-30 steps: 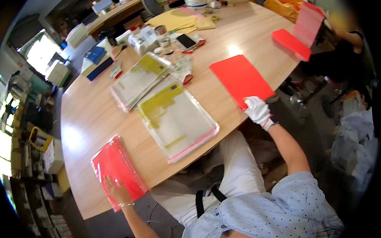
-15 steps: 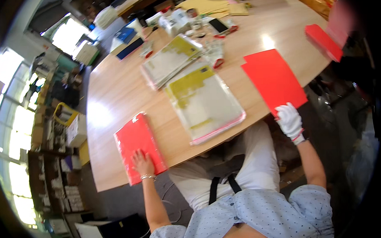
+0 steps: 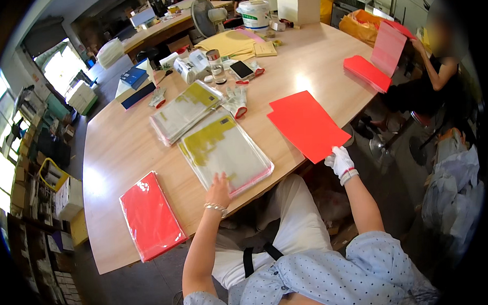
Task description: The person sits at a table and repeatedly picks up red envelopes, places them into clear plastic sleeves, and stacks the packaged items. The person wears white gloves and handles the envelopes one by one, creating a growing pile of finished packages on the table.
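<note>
My left hand (image 3: 218, 191) is bare, fingers apart, over the near edge of a stack of clear plastic bags (image 3: 238, 152) with an olive-green print; whether it presses on them I cannot tell. In a white glove with a red cuff edge, my right hand (image 3: 340, 161) pinches the near corner of red sheets (image 3: 310, 126). These overlap slightly askew and jut past the table edge. To the left lies a red stack in a clear plastic sleeve (image 3: 152, 216), untouched. Another pile of printed bags (image 3: 186, 111) lies behind the first.
On the wooden table (image 3: 109, 141) lie spare gloves (image 3: 236, 101), a phone (image 3: 243, 70), a glass jar (image 3: 216, 66) and yellow sheets (image 3: 229, 44). A white bucket (image 3: 254, 15) stands at the back. At the far right, a seated person (image 3: 440, 73) handles red sheets beside another red stack (image 3: 367, 73).
My left hand has left the sleeved red stack and moved right to the clear bags. The right hand still grips the red sheets' corner. The view has shifted toward the right.
</note>
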A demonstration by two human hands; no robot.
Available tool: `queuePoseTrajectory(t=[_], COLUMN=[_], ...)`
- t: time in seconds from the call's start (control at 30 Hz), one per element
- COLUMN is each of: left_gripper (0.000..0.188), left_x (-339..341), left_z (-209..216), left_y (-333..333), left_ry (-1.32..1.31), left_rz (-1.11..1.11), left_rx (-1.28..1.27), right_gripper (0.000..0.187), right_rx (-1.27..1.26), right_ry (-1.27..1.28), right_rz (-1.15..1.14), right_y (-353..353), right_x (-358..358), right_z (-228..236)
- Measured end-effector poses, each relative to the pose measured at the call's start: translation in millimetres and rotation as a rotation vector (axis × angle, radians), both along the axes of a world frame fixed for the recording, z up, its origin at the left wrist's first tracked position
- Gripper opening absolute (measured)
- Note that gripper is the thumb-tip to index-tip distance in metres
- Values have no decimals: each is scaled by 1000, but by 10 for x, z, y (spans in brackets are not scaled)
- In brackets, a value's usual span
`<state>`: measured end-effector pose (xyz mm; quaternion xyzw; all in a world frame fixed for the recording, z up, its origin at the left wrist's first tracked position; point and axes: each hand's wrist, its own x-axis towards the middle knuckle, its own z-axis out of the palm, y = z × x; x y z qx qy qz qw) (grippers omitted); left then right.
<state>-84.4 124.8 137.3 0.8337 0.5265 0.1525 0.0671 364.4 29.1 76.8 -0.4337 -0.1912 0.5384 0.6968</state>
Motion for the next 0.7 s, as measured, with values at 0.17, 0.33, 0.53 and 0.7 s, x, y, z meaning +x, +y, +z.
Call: queuePoseTrajectory(t=[0.17, 0.33, 0.53, 0.7], left_gripper=[16, 14, 17, 29], left_x=[105, -65, -279, -297], left_z=[-273, -377, -280, -43], left_y=[324, 582, 358, 239], left_ry=[402, 66, -124, -431], left_rz=[-50, -28, -52, 337], left_rx=[122, -41, 229, -30], right_gripper=[20, 32, 25, 18], right_rx=[68, -13, -92, -257], right_ry=[-250, -170, 104, 271], right_rz=[-183, 206, 169, -3], right_y=[-645, -1312, -1396, -1307], right_x=[-713, -1221, -1646, -1935], right_z=[904, 1180, 922, 1134])
